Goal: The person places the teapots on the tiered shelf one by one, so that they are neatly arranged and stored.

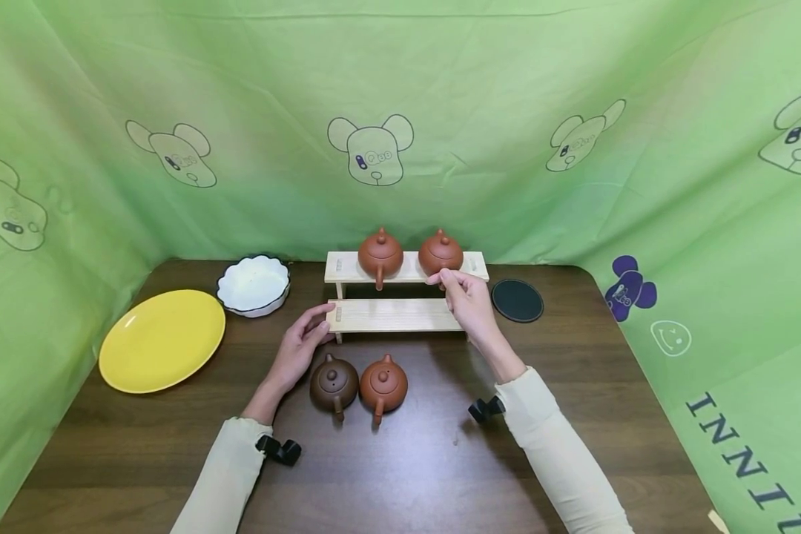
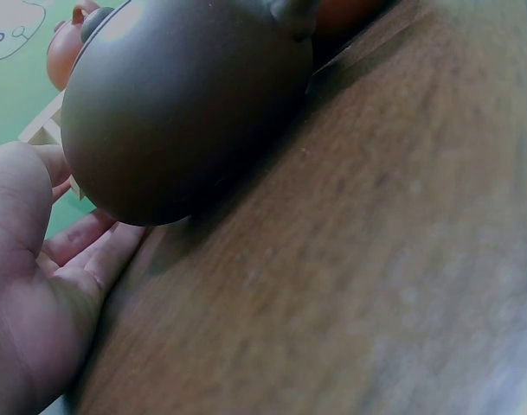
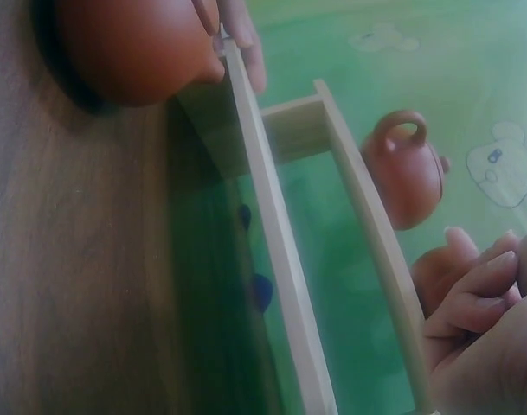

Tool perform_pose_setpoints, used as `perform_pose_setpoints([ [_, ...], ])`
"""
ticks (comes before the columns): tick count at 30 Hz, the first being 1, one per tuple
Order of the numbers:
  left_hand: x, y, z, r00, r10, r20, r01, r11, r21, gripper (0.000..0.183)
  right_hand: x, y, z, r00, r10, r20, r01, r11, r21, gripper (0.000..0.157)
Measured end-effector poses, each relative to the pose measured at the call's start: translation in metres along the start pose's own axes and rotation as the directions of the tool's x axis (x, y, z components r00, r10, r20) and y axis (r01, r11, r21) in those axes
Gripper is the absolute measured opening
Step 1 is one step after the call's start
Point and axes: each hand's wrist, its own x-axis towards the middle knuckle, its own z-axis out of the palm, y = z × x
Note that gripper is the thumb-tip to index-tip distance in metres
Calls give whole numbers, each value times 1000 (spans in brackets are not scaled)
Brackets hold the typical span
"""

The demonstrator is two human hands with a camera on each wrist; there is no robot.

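My right hand (image 1: pixel 469 304) pinches the handle of a reddish-brown teapot (image 1: pixel 440 251) at the right of the upper tier of a pale wooden two-tier stand (image 1: pixel 394 317); the handle is mostly hidden by the fingers. A matching teapot (image 1: pixel 379 256) sits left of it, handle forward. With thumb and fingers, my left hand (image 1: pixel 297 352) holds the left end of the lower tier. In front of the stand, a dark brown teapot (image 1: pixel 334 380) and another reddish-brown teapot (image 1: pixel 383 382) stand side by side on the table. The dark one fills much of the left wrist view (image 2: pixel 185 104).
At the left lie a yellow oval plate (image 1: pixel 163 341) and a white scalloped bowl (image 1: pixel 254 285). A round black coaster (image 1: pixel 518 300) is right of the stand. Green printed cloth (image 1: pixel 374 67) hangs behind and beside the brown table (image 1: pixel 440 475).
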Motion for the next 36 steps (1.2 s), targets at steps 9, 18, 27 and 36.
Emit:
perform_pose_setpoints([
  [9,0,1,1,1000,-17,1,17,1000,-5,41,-1,3,-2,999,41,13,-42,995,89,46],
  [18,0,1,1,1000,-8,-1,8,1000,-23,41,-4,0,-3,999,51,2,-51,989,139,40],
  [27,0,2,1,1000,-14,4,14,1000,-16,42,-4,0,-9,999,38,-10,-37,992,123,40],
  [36,-1,2,1,1000,-31,-3,31,1000,0,42,-8,3,-15,995,80,-63,-69,985,161,18],
])
